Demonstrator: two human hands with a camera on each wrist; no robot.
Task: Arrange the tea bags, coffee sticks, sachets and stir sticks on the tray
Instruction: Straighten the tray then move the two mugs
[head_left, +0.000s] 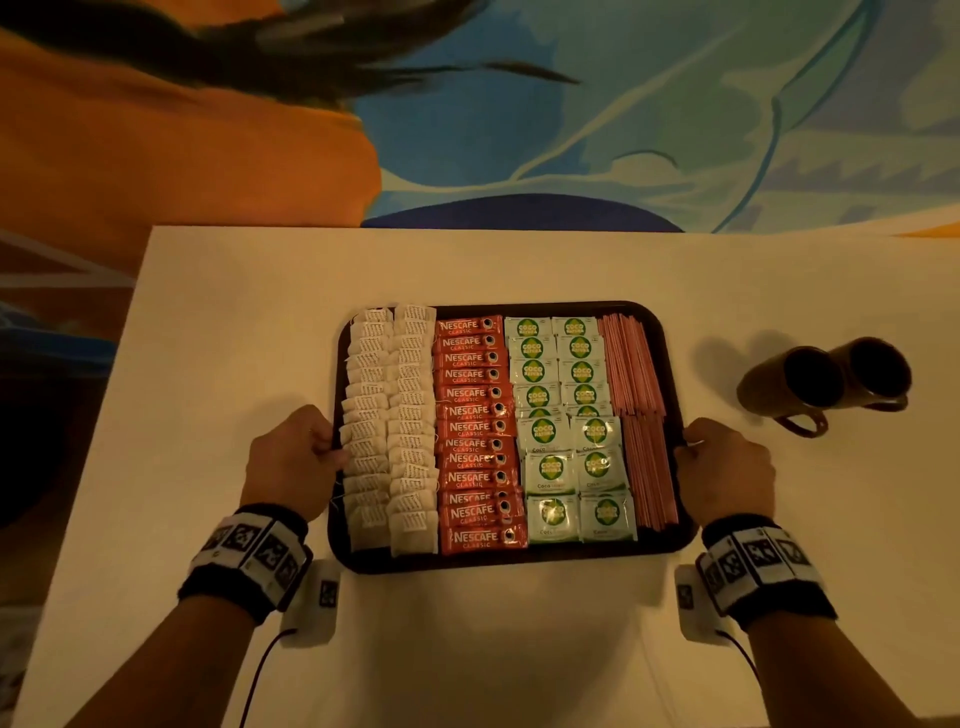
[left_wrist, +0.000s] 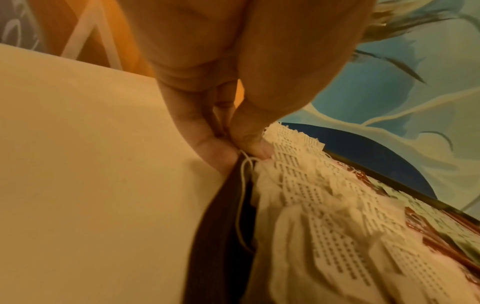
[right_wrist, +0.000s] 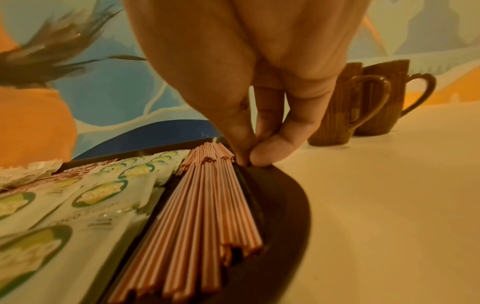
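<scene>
Gripping the dark brown tray (head_left: 670, 332) at both long sides: left hand (head_left: 291, 457) pinching the left rim, thumb on top beside the tea bags (head_left: 389, 431), fingers (left_wrist: 207, 148) curled under the edge; right hand (head_left: 727, 470) pinching the right rim the same way, thumb and fingers (right_wrist: 275, 148) closed together on the lip just beside the stir sticks (head_left: 636, 410). Sitting flat on the white bench (head_left: 234, 322), tray between the two hands, long axis running away from the body, each hand about equally near its own side. Filled in neat columns from left to right: two rows of tea bags, a stack of red Nescafe coffee sticks (head_left: 475, 431), two rows of green-and-white Coco sachets (head_left: 569, 426), then pink stir sticks lying lengthwise against the right wall. Judging by this, arranging looks finished, with only a lift or a slide of the loaded tray left. Keeping it level matters, since loose sticks and overlapped packets could slip. Standing well apart to the right, two brown mugs (head_left: 826, 384), touching each other.
</scene>
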